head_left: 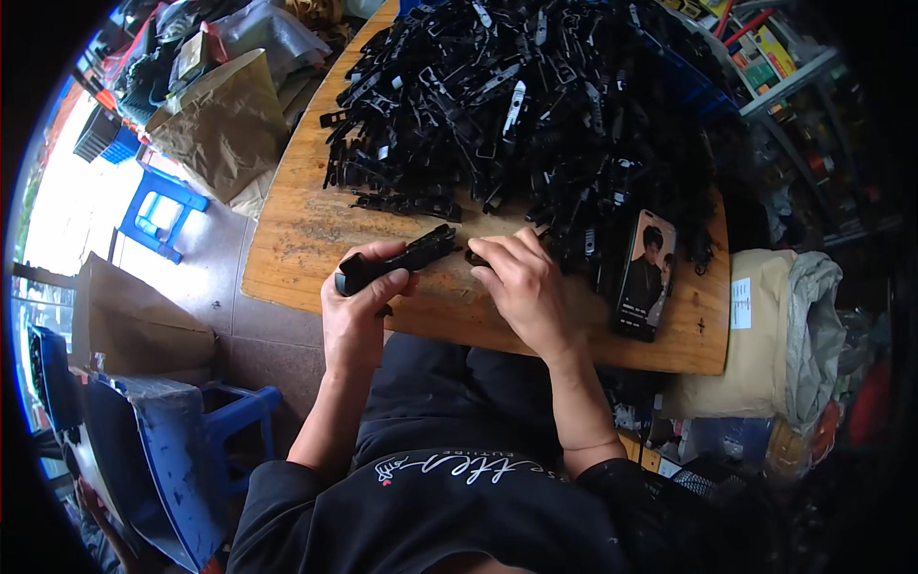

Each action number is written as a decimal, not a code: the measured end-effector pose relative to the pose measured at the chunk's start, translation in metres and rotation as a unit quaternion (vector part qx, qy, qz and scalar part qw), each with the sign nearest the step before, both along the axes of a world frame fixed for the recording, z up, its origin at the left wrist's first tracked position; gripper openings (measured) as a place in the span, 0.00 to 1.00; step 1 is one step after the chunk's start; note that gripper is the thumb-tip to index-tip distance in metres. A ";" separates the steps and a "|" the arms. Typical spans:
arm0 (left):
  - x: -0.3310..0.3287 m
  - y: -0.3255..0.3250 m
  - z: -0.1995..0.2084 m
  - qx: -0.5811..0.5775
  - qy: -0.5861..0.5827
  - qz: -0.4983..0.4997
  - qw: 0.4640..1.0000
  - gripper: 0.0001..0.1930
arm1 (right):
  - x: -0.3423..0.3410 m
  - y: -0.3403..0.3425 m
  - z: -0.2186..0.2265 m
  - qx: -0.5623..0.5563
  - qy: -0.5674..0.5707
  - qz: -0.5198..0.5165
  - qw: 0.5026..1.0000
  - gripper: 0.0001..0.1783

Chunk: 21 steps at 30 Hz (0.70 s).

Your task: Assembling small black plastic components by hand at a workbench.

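Observation:
My left hand (356, 316) is closed around a long black clip-like part (428, 249), whose narrow jagged end points to the right over the table's near edge. To its right, my right hand (531, 287) pinches a small black piece (473, 257) between thumb and fingers; most of that piece is hidden. A short gap separates the two hands. Beyond them, a big heap of black straps and clip-like parts (459, 115), some with white or metal bits, covers the far side of the wooden table (296, 230). A few of these parts lie loose along the heap's near edge.
A phone (646, 277) with a picture on its face lies on the table at the right. Left, on the tiled floor, are a blue stool (161, 206) and brown paper bags (225, 124). A pale sack (760, 344) stands by the table's right edge; shelves (794, 81) are behind it.

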State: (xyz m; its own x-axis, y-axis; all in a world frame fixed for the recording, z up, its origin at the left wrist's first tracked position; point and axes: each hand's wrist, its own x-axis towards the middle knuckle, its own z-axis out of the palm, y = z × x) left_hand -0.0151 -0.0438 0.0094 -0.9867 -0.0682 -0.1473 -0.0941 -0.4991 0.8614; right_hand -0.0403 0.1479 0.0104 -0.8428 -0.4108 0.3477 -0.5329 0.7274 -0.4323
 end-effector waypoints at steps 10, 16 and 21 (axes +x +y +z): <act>0.009 0.021 0.009 0.041 -0.063 -0.166 0.983 0.18 | 0.038 0.010 0.017 -0.296 0.049 0.080 0.951 0.17; 0.016 0.025 0.010 0.002 -0.043 -0.155 0.987 0.16 | 0.044 0.014 0.017 -0.264 0.033 0.055 0.962 0.16; 0.019 0.024 0.006 -0.094 -0.026 -0.153 0.983 0.16 | 0.045 0.011 0.016 -0.219 0.054 0.063 0.972 0.16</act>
State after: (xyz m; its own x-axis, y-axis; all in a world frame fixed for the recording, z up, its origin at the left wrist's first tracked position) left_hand 0.0042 -0.0203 0.0149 -0.9568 0.2000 -0.2110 -0.2613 -0.2736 0.9257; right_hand 0.0043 0.1591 0.0267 -0.7436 -0.3010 0.5970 -0.6660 0.4117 -0.6220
